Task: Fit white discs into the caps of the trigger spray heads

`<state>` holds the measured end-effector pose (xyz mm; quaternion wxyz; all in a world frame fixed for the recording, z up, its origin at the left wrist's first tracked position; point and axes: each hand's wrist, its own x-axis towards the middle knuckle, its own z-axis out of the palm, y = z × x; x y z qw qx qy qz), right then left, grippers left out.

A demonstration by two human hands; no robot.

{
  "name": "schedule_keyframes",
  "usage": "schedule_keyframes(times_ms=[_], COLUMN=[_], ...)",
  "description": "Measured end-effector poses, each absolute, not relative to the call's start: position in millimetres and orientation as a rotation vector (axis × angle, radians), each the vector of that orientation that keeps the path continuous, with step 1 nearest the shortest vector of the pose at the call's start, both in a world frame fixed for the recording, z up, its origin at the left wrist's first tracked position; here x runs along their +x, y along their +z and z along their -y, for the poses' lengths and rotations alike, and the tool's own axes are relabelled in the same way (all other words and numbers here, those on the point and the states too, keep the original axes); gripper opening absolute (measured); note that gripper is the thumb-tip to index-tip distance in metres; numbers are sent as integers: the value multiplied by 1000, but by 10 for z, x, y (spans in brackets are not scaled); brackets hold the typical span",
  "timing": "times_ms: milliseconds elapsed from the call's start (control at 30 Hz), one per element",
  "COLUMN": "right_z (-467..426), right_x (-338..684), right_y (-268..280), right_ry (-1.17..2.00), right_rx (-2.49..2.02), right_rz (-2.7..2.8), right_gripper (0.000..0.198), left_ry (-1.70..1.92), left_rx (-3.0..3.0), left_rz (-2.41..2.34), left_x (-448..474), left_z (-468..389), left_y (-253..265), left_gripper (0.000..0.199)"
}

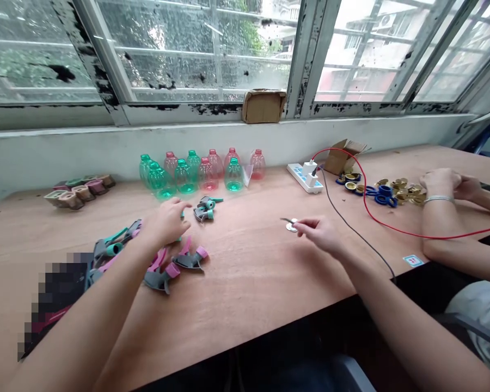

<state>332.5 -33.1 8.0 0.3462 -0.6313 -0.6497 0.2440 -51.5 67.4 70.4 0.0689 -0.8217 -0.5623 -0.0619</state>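
My left hand is over a group of trigger spray heads, its fingers spread and curved. Bits of teal show beside and below its fingertips, mostly hidden by the hand. Grey-and-pink spray heads lie just in front of it, and grey-and-teal ones are a little beyond. My right hand pinches a thin dark pointed piece between thumb and fingers; its exact kind is unclear. Small white discs lie on the table under that piece's tip.
Green bottles and red bottles stand by the wall. A power strip feeds a red cable and a dark one. Blue and gold parts lie near another person's hands. Brown-toned pieces sit far left.
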Motion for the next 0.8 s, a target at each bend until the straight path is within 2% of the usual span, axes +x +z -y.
schedule_keyframes(times_ms=[67, 167, 500, 600, 667, 800], right_z=[427, 550, 558, 603, 655, 748], right_x=[3082, 2808, 2737, 2730, 2737, 2740], right_y=[-16, -86, -41, 72, 183, 369], right_ry=[832, 1005, 1056, 917, 730, 355], right_rx=[-1463, -1356, -1310, -1317, -1306, -1298], right_rz=[1635, 1642, 1748, 1789, 1813, 1925], right_gripper=[37, 31, 29, 27, 26, 23], left_ry=[-178, -31, -56, -300, -631, -1030], left_rx=[-2596, -2660, -2657, -2746, -2897, -3145], left_rz=[1534, 1578, 1717, 1616, 1570, 1691], left_x=[-312, -92, -21, 75, 192, 433], left_z=[-789, -947, -883, -608, -341, 137], left_y=[640, 537, 472, 533, 540, 412], left_gripper=[47, 46, 40, 34, 32, 22])
